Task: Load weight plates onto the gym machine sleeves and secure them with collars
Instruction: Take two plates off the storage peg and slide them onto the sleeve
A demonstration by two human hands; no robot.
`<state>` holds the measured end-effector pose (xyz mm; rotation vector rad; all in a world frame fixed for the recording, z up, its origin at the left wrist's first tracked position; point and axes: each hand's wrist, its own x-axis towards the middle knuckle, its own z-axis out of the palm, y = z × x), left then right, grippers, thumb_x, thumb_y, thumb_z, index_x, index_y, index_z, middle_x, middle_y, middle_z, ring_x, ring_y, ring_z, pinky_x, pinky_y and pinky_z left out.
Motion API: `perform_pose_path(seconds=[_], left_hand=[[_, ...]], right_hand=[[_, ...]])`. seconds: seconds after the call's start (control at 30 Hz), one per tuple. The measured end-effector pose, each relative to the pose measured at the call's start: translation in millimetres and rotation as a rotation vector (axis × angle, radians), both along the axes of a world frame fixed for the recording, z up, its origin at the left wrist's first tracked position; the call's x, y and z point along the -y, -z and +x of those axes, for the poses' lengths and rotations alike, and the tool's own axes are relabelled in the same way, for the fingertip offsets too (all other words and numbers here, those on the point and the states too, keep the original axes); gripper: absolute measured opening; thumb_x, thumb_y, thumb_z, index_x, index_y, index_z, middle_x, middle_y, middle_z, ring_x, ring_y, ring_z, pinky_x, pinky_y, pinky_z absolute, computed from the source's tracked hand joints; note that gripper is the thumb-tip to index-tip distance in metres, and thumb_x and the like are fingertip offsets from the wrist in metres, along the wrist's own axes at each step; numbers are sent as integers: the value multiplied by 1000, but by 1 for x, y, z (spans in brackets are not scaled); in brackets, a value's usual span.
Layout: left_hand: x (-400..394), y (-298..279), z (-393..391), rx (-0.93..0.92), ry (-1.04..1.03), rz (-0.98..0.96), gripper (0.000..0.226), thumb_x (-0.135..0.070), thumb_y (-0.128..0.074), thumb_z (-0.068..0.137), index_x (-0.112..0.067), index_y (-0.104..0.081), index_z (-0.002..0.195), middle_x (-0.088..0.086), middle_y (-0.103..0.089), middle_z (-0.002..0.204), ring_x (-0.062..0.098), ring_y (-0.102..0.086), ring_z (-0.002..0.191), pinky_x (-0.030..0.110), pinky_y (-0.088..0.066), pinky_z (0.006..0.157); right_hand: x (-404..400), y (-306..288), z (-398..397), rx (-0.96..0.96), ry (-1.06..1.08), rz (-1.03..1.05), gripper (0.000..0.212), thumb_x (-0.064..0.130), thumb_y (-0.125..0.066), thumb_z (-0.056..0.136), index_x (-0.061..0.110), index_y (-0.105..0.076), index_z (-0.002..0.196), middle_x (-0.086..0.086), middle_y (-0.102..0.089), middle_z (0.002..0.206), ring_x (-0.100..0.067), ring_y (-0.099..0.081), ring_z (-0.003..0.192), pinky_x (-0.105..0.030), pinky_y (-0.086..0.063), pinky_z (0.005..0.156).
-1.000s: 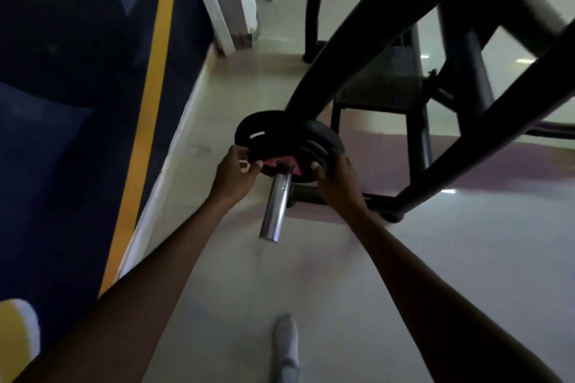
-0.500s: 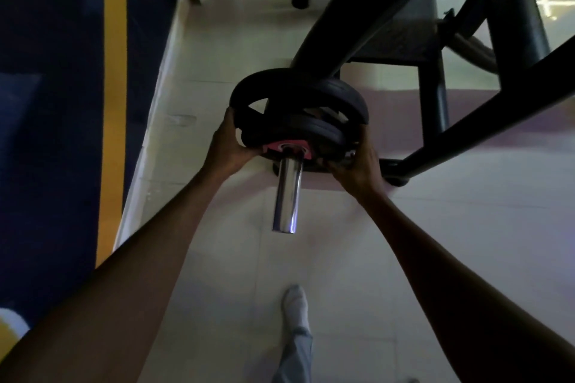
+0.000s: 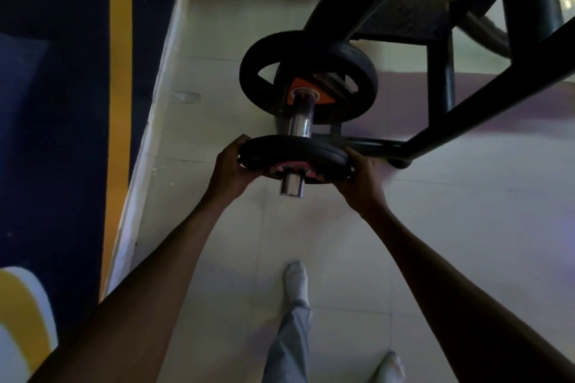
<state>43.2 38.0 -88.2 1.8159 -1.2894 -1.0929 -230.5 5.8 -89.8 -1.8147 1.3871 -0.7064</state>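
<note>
The left hand [image 3: 231, 169] and right hand [image 3: 361, 179] each gripped an edge of a small black plate [image 3: 294, 154] threaded on the chrome sleeve [image 3: 300, 121] near its tip, apart from two larger plates [image 3: 311, 71] farther in. Its face was mostly hidden.

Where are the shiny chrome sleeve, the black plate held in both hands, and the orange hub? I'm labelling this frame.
shiny chrome sleeve [image 3: 301, 121], head view, bare middle section.
black plate held in both hands [image 3: 292, 148], head view, top rim.
orange hub [image 3: 325, 98], head view, right corner.
</note>
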Motion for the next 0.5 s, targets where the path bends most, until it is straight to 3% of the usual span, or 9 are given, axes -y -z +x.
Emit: perform_pose_path(seconds=[0.07,0.13,0.23,0.4,0.5], left_hand=[[-17,0,-1,8,-12,-12,46,-27,-95,67,-15,-60,94,1,-70,88,13,-67,86,50,-57,85],[-34,0,-2,7,-22,-8,50,-31,-95,66,-12,-57,91,8,-68,87,21,-67,84,53,-56,82],[-61,-3,-6,21,-50,18,55,-41,-93,61,-13,-54,88,7,-68,84,14,-63,78,54,-57,81],[-111,-27,-28,73,-76,53,66,-56,-86,51,-12,-52,87,-1,-64,78,11,-58,74,46,-57,73],[-134,-46,-45,58,-81,17,70,-57,-84,51,-8,-53,91,8,-67,83,16,-60,77,43,-57,77]], right_hand=[[-16,5,-2,-38,6,7,36,8,-79,85,5,-66,119,-7,-74,110,-7,-69,95,-23,-60,79],[-35,6,-2,-73,24,35,30,6,-80,83,4,-68,111,-8,-75,101,-7,-67,87,-13,-55,73],[-61,6,-4,-71,32,49,29,3,-81,81,3,-69,107,-7,-74,98,-7,-65,85,-5,-48,69],[-103,-5,-16,-60,12,91,27,2,-78,83,5,-69,108,-8,-73,98,-8,-63,84,-8,-46,69],[-124,-23,-32,-40,14,115,31,2,-76,83,10,-67,112,1,-70,99,3,-59,80,-13,-51,70]])
